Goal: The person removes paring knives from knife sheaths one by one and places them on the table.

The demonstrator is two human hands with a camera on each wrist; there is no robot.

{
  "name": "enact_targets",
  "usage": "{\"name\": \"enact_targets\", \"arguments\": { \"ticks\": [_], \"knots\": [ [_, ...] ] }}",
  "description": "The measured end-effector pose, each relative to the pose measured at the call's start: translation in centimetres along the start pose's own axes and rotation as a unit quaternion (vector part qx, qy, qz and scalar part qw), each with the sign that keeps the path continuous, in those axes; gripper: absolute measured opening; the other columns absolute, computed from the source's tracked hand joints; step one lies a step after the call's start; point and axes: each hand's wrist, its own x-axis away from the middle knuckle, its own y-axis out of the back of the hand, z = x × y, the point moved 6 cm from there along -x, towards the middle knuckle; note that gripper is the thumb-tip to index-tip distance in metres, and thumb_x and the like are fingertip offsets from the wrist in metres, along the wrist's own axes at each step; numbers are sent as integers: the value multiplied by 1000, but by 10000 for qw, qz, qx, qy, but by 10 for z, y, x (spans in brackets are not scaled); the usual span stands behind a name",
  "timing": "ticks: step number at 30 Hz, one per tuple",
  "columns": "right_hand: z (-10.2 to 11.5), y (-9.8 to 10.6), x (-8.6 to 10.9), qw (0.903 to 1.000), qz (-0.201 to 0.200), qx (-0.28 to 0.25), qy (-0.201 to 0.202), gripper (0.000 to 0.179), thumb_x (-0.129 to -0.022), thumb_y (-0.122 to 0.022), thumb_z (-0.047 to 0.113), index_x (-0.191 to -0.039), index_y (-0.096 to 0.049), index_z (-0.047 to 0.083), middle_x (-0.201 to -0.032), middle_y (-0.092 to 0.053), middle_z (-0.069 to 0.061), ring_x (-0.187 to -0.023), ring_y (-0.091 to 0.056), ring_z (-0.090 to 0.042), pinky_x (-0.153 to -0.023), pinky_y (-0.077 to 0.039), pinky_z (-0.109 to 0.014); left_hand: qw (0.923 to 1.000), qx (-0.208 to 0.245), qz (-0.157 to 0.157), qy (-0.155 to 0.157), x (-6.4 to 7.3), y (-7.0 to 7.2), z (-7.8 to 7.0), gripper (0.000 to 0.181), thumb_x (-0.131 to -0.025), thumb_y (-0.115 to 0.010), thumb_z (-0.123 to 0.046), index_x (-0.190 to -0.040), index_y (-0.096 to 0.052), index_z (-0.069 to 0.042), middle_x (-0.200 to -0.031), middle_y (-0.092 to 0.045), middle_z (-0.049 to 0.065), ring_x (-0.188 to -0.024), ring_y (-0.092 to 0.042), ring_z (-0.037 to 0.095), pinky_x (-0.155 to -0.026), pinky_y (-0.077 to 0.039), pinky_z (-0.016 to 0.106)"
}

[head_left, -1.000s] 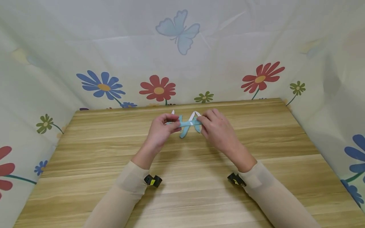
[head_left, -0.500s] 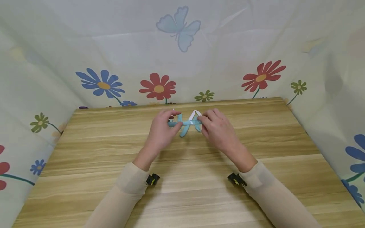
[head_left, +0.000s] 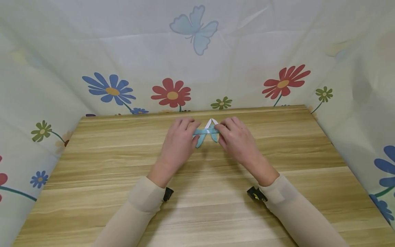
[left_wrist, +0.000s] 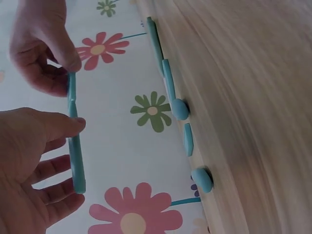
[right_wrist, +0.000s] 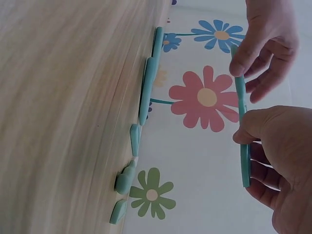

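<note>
Between both hands a slim, straight teal bar [head_left: 202,131] with a white band near its middle is held level over the table. My left hand [head_left: 179,142] pinches its left end between thumb and fingers, and the hand's back hides that end in the head view. At the other end my right hand [head_left: 237,142] grips it with thumb and fingertips. Behind the bar lie slender teal pieces with white pointed tips, one plain [head_left: 200,141] and one dotted [head_left: 214,137], forming an A shape. The left wrist view shows the bar [left_wrist: 76,156] edge-on across the fingers.
Several teal pieces lie on the wooden table [head_left: 210,206], among them a long one [right_wrist: 146,92] and a rounded one [left_wrist: 202,180]. A flower-printed white cloth [head_left: 139,51] stands behind the table and along its sides.
My left hand has turned over the bar and moved slightly right, covering its left end and the pieces behind it. The right hand has stayed nearly still.
</note>
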Motion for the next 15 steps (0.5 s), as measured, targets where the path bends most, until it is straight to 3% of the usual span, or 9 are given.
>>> {"name": "enact_targets", "arguments": {
  "ticks": [7, 11, 15],
  "knots": [
    [0, 2, -1, 10000, -27, -32, 0, 21, -90, -71, -3, -110, -76, -1, -104, -70, -14, -95, -61, -33, -81, -55, -42, 9987, -404, -131, -273, 2, -4, -4, 37, -92, -84, -10, -128, -75, -6, -121, -70, 10, -110, -62, 32, -87, -57, 42],
    [0, 2, -1, 10000, 15, -37, 3, 21, -90, -72, -3, -111, -76, -1, -105, -69, -14, -95, -61, -33, -82, -55, -42, 9979, -509, -224, -318, 2, -5, -5, 28, -95, -81, -8, -123, -78, -8, -114, -71, 8, -97, -60, 30, -74, -54, 38],
    [0, 2, -1, 10000, 46, -18, 17, 21, -90, -72, -2, -111, -76, -1, -106, -69, -14, -95, -61, -33, -82, -55, -41, 9976, -535, -261, -344, 2, -5, -6, 25, -96, -79, -5, -120, -80, -10, -108, -71, 7, -91, -57, 29, -70, -51, 36]
  ]
}}
